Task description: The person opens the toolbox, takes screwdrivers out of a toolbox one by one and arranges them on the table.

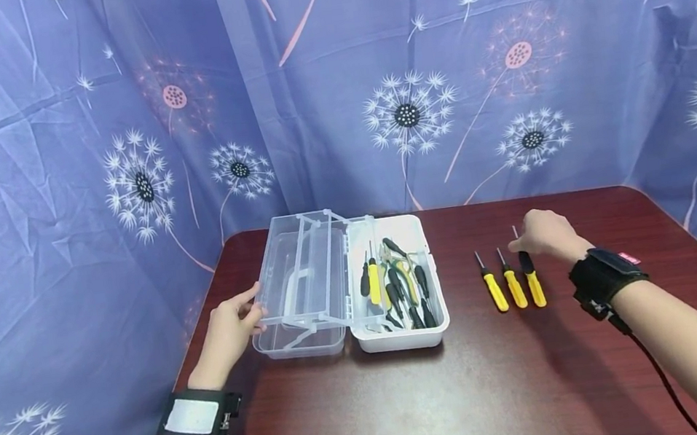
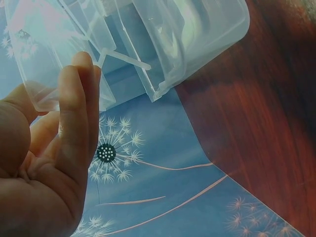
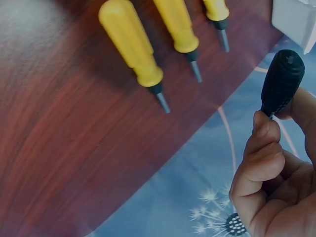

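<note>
Pinched between the curled fingers (image 3: 261,148) of the right hand (image 1: 542,232): black-handled screwdriver (image 3: 282,81), raised off the desk (image 1: 477,391), just above the far end of the row of three yellow screwdrivers (image 1: 515,287). Laid flat against the left edge of the clear lid (image 1: 303,275) of the white toolbox (image 1: 432,331): straight fingers of the left hand (image 1: 231,328), gripping nothing.

Likely faults:
- Slip of the black-handled screwdriver. Cause: narrow fingertip pinch near the shaft end, with the heavy handle unsupported.
- Scatter or roll of the yellow screwdrivers. Cause: round handles lying loose and close together directly under the raised tool; a low pass or a drop could knock them.
- Shift or tilt of the clear lid. Cause: light plastic, steadied by touch only, lying near the left desk edge.

Edges and room:
- Wide bare desk between toolbox and yellow row, and more toward the near edge.
- Right desk edge well apart from the right hand.
- Left desk edge just beside the left hand; little margin there.
- Toolbox interior crowded with pliers and drivers; little free space inside.
</note>
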A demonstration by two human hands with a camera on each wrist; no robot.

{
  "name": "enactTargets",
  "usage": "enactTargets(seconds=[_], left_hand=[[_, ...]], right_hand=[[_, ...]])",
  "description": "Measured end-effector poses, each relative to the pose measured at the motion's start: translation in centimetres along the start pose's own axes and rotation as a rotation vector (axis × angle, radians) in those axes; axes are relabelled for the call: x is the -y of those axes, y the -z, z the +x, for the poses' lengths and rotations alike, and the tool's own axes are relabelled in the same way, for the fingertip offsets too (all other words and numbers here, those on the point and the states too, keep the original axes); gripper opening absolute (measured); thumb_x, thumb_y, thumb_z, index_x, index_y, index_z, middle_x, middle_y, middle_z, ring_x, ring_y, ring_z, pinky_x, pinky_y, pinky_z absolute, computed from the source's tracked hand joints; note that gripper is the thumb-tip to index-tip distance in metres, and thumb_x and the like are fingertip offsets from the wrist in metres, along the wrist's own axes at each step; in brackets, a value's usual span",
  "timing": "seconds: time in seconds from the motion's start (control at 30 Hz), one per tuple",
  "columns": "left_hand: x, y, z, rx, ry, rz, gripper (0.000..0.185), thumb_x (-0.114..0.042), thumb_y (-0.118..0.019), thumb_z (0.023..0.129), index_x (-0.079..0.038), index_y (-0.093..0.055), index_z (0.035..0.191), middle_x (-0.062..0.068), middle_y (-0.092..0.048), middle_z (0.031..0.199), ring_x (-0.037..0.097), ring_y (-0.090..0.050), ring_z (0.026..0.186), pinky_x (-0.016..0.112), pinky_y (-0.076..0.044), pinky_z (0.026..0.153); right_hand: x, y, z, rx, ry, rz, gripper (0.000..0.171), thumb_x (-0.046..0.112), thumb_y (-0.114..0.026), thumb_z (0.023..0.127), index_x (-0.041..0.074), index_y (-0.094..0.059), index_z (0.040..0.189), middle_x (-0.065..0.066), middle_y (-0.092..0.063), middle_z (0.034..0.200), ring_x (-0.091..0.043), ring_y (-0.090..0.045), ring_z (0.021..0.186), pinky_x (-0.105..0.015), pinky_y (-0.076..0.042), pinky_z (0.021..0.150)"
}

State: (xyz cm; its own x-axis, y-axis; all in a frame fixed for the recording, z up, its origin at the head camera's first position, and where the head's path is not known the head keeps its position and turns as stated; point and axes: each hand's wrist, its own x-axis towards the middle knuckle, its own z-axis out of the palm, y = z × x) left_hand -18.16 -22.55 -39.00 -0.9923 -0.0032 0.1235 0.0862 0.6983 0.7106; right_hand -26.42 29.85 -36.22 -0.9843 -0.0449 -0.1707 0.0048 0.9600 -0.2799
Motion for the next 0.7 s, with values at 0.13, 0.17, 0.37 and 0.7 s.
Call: enactTargets(seconds=[0.13, 0.17, 0.37, 0.7], left_hand=[[0.0, 0.0, 0.0, 0.002, -0.003, 0.002, 0.045, -0.008, -0.056, 0.094, -0.004, -0.050, 0.139, 0.020, -0.073, 0.095, 0.014, -0.070, 0.065, 0.026, -0.059, 0.064], [0.0, 0.0, 0.0, 0.002, -0.004, 0.003, 0.046, -0.008, -0.056, 0.094, -0.003, -0.050, 0.138, 0.020, -0.073, 0.095, 0.014, -0.070, 0.065, 0.027, -0.059, 0.064], [0.0, 0.1, 0.0, 0.005, -0.011, 0.006, 0.046, -0.008, -0.056, 0.093, -0.003, -0.050, 0.138, 0.021, -0.073, 0.095, 0.012, -0.069, 0.064, 0.028, -0.059, 0.064], [0.0, 0.0, 0.1, 0.001, -0.009, -0.010, 0.045, -0.007, -0.056, 0.093, -0.002, -0.050, 0.138, 0.021, -0.073, 0.095, 0.015, -0.070, 0.065, 0.026, -0.059, 0.064]], right_hand=[[-0.8, -0.3, -0.3, -0.002, -0.018, -0.020, 0.045, 0.027, -0.068, 0.081, 0.018, -0.037, 0.049, 0.008, -0.025, 0.050, -0.012, -0.030, 0.049, -0.027, -0.029, 0.051], [-1.0, -0.4, -0.4, -0.001, -0.022, -0.022, 0.045, 0.027, -0.068, 0.081, 0.019, -0.037, 0.050, 0.008, -0.025, 0.050, -0.012, -0.030, 0.049, -0.026, -0.030, 0.051], [-2.1, -0.8, -0.7, 0.005, -0.054, -0.030, 0.045, 0.028, -0.069, 0.081, 0.018, -0.038, 0.050, 0.007, -0.026, 0.051, -0.012, -0.033, 0.050, -0.027, -0.032, 0.050], [-3.3, -1.6, -0.6, 0.034, -0.076, -0.040, 0.035, 0.027, -0.067, 0.080, 0.013, -0.052, 0.052, 0.007, -0.030, 0.052, -0.016, -0.039, 0.052, -0.028, -0.034, 0.051]])
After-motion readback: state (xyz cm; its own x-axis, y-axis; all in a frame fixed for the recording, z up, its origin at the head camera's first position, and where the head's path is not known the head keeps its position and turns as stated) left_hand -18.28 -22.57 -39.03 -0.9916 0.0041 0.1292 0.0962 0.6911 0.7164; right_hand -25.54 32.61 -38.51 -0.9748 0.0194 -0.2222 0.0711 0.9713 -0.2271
